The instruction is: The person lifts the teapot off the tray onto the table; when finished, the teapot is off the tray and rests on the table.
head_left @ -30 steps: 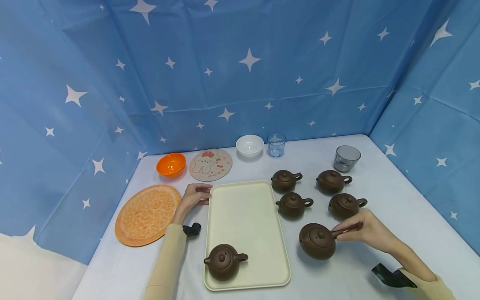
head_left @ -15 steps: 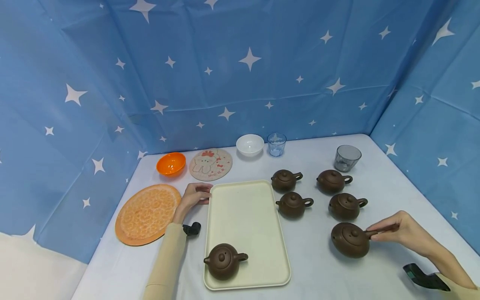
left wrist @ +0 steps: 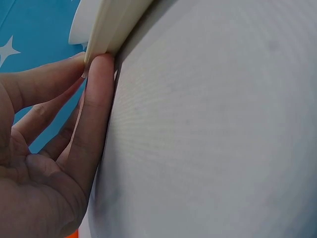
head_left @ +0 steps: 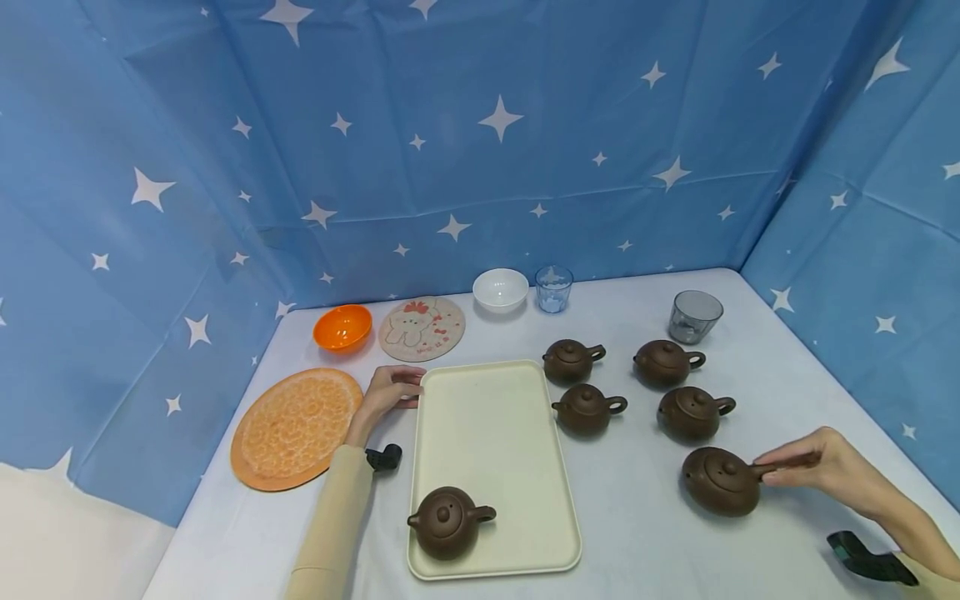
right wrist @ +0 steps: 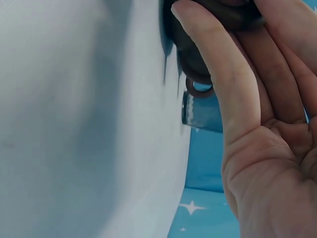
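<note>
My right hand [head_left: 840, 471] pinches the handle of a brown teapot [head_left: 722, 482] at the right front of the table. The pot's body sits low over the white cloth, spout to the left. At the cream tray's [head_left: 495, 450] upper left corner is my left hand [head_left: 387, 392]; in the left wrist view its thumb [left wrist: 101, 79] and a finger pinch the tray's rim [left wrist: 106, 37]. Another brown teapot [head_left: 446, 523] stands on the tray near its front left corner. In the right wrist view my right thumb [right wrist: 218, 54] lies along the dark handle, with the pot mostly hidden.
Two teapots stand right beside the tray, one [head_left: 572, 362] behind another [head_left: 587, 410]. Farther right are two more, a rear one [head_left: 664, 364] and a nearer one [head_left: 690, 414]. A grey glass [head_left: 693, 317], blue glass [head_left: 553, 290], white bowl [head_left: 500, 292] and orange bowl [head_left: 342, 330] line the back.
My right hand has carried the teapot to the right, away from the tray, coming in front of the right-hand teapots. My left hand and the tray have stayed in place.
</note>
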`<act>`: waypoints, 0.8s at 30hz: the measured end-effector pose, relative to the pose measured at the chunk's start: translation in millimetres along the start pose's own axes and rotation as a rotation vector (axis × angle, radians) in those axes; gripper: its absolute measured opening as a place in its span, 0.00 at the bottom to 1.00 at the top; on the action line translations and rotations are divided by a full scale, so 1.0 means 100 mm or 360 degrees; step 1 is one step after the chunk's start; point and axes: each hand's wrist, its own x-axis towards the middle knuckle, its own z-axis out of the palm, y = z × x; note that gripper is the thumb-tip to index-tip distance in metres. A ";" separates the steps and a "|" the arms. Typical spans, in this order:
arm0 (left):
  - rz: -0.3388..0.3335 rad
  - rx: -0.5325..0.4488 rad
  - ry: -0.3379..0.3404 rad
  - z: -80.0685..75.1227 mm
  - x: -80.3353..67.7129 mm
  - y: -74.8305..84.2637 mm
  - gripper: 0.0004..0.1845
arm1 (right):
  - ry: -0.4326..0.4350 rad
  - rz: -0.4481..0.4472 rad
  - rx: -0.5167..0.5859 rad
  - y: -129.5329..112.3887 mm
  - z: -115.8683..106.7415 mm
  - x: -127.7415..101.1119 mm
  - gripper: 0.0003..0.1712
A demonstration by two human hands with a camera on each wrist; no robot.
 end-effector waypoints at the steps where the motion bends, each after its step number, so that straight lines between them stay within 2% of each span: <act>1: -0.0001 0.0004 -0.0002 0.00 0.00 0.00 0.19 | 0.0002 0.0019 -0.0005 0.01 -0.01 -0.01 0.11; 14: -0.0008 0.0007 0.0006 0.01 0.00 0.01 0.19 | 0.0040 -0.0026 -0.0002 0.13 -0.03 -0.03 0.11; 24: 0.0001 -0.0039 0.0005 0.01 -0.02 0.01 0.20 | 0.0002 -0.0100 0.0045 0.18 -0.03 -0.03 0.14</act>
